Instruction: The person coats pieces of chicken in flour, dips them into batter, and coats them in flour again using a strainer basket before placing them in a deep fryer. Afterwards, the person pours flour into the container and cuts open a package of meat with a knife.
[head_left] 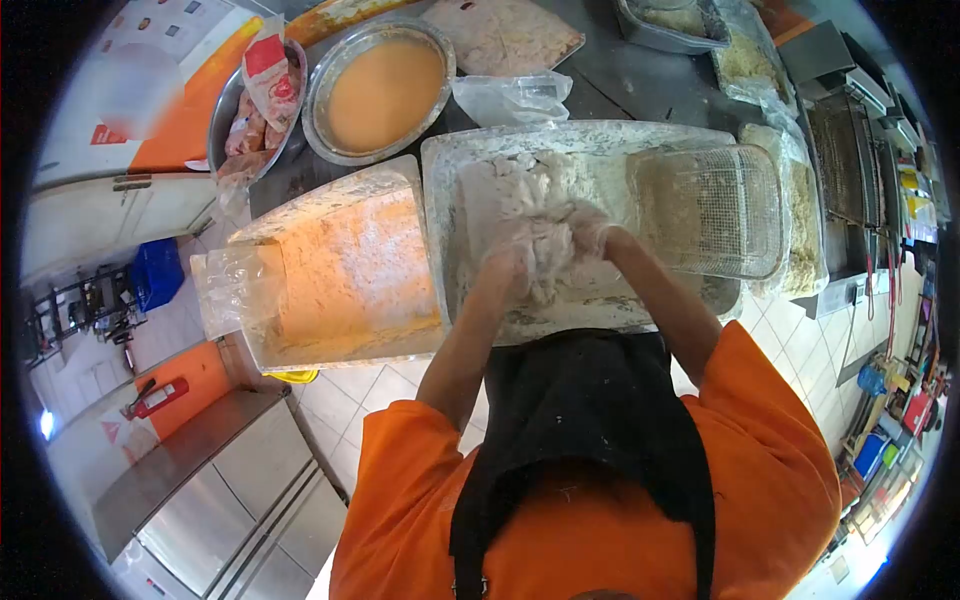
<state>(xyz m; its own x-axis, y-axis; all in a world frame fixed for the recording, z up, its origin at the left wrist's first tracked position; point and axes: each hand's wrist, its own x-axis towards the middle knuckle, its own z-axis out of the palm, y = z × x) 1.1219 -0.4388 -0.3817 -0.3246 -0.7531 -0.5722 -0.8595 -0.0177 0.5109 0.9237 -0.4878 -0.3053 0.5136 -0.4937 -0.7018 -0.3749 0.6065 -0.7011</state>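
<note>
Both my hands are down in a large tub of white flour, wearing what look like thin, flour-covered gloves. My left hand presses against flour-coated pieces, which look like meat. From the other side, my right hand is closed around the same heap. Flour hides most of the fingertips. More coated lumps lie just beyond my hands. A wire mesh basket rests in the right part of the tub.
Left of it stands a second tub with orange-tinted flour. Behind are a bowl of orange liquid, a bowl of raw meat, a bag of pale contents and a clear plastic bag. Crumb-filled bags lie at right.
</note>
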